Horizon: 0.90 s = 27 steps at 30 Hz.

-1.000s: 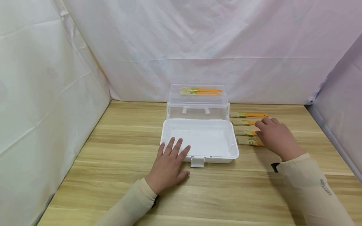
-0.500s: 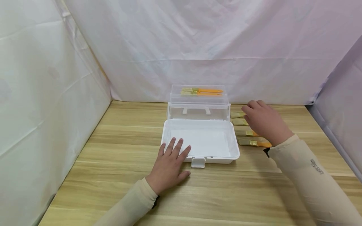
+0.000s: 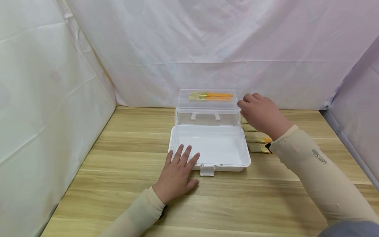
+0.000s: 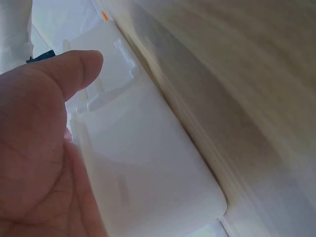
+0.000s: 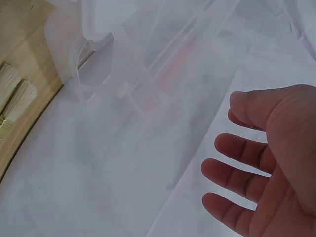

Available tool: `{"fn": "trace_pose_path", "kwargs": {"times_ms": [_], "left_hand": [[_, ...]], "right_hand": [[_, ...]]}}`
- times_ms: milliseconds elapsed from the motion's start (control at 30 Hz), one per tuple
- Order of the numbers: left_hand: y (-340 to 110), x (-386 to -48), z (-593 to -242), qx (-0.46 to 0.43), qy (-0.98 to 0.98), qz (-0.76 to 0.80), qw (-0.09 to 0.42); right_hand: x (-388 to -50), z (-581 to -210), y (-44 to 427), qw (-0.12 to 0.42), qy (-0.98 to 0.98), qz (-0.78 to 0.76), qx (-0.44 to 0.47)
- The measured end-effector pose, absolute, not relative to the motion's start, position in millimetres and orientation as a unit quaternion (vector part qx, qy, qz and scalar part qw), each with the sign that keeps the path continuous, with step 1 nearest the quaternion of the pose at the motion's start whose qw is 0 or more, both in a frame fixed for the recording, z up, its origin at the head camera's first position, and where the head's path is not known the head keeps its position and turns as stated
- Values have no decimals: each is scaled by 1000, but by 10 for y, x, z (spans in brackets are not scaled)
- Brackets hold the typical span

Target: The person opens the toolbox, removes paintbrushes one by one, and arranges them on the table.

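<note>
A white plastic box (image 3: pixel 213 144) stands with its lid side raised at the back, and its inside is bare. My left hand (image 3: pixel 174 176) rests spread on its near-left rim; in the left wrist view the thumb (image 4: pixel 81 69) lies beside the front latch (image 4: pixel 118 74). At the back, a clear raised tray (image 3: pixel 185 104) holds paintbrushes (image 3: pixel 219 95) with orange handles. My right hand (image 3: pixel 260 112) is beside the tray's right end. The right wrist view shows its fingers (image 5: pixel 237 173) loosely bent around nothing, apart from the clear plastic (image 5: pixel 118 69).
Several more paintbrushes (image 3: pixel 259 149) lie in a row on the wooden table (image 3: pixel 133 158), right of the box; the right hand and sleeve partly cover them. White cloth (image 3: pixel 165 46) hangs close behind the box and along both sides.
My right hand has moved left and away from me, from over the loose brushes to the raised tray's right end. My left hand stays on the box rim.
</note>
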<state>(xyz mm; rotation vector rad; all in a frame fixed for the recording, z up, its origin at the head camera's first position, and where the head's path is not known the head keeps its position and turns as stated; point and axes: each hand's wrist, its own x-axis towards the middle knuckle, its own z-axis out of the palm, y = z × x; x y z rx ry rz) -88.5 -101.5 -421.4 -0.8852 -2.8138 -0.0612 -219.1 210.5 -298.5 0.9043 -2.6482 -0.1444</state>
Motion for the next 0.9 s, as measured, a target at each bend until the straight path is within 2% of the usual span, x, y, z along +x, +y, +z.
{"fn": "trace_pose_path", "kwargs": {"times_ms": [200,600,900], "left_hand": [[-1016,-880,-4219,-301,-948,-28,99],[-1025,-878,-4234,-303,-947,-30,103],[-1025,-892,-4237,-304,-946,-18,109]], "right_hand": [[-2301,-2958,1990,157,-922,-87,342],[-2537,-2925,1816,92,-923,-134,349],[-2768,-2921,1666,96,-916,-156,357]]}}
